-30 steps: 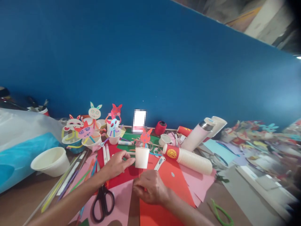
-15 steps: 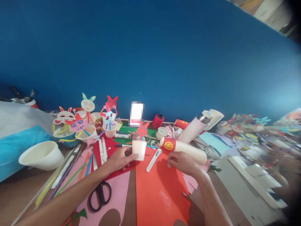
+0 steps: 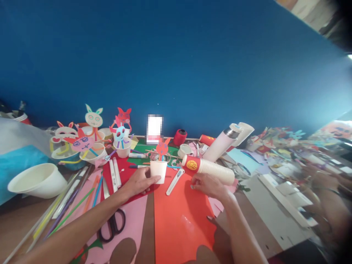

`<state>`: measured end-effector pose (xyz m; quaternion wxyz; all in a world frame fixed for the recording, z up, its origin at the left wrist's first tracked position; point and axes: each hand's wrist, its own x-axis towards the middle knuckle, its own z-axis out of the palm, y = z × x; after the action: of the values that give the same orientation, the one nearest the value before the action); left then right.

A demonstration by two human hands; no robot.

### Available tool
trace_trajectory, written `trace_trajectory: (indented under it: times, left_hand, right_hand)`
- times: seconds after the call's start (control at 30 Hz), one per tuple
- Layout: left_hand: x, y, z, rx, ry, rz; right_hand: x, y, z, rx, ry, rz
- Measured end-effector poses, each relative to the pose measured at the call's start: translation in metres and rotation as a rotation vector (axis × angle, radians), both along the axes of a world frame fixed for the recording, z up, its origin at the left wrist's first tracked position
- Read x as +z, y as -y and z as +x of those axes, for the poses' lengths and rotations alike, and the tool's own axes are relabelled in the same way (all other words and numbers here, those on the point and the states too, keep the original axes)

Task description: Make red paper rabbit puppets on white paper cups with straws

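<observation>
My left hand (image 3: 140, 180) is closed round the lower left side of a white paper cup (image 3: 158, 172), thumb in front. Out of that cup rises an orange paper animal head (image 3: 163, 147) with pointed ears, and a blue pipe cleaner (image 3: 175, 167) sticks out to its right. My right hand (image 3: 205, 184) hovers over the orange paper sheet (image 3: 180, 223), fingers curled together; what they hold, if anything, is too small to make out. Just behind it lies a stack of paper cups (image 3: 217, 170) on its side. Between my hands rests a white utility knife (image 3: 175, 182).
Several cups with paper animal puppets, one a white rabbit (image 3: 94, 117), stand at the left. Black-handled scissors (image 3: 112, 225), markers (image 3: 113, 175) and a white bowl (image 3: 38, 180) lie nearer. A pale bottle (image 3: 220, 146) leans behind the stack. At far right is another person's arm (image 3: 327, 198).
The camera view has turned slightly right, so everything sits further left. My left hand keeps its hold on the cup. My right hand stays curled beside the stack.
</observation>
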<state>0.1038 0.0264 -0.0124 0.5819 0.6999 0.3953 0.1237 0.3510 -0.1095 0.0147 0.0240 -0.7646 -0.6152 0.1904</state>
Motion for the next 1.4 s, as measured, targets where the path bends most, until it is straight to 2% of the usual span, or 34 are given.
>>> trace_trajectory:
  times: [0.2, 0.5, 0.77, 1.07, 1.4]
  left_hand:
    - [0.008, 0.001, -0.013, 0.027, 0.043, -0.013]
    - [0.006, 0.0, -0.045, 0.041, 0.051, -0.02]
    - [0.011, 0.009, -0.055, 0.047, 0.071, -0.09]
    - [0.026, 0.011, -0.067, 0.083, 0.012, -0.085]
    - [0.03, 0.013, -0.079, 0.106, 0.024, -0.071]
  right_hand:
    - [-0.009, -0.003, -0.002, 0.033, -0.035, -0.004]
    - [-0.005, -0.005, -0.004, 0.041, -0.075, 0.004]
    - [-0.01, -0.008, -0.015, -0.051, 0.179, 0.008]
    - [-0.022, -0.01, -0.015, -0.04, 0.276, 0.031]
    - [-0.013, -0.005, -0.01, 0.001, 0.073, 0.017]
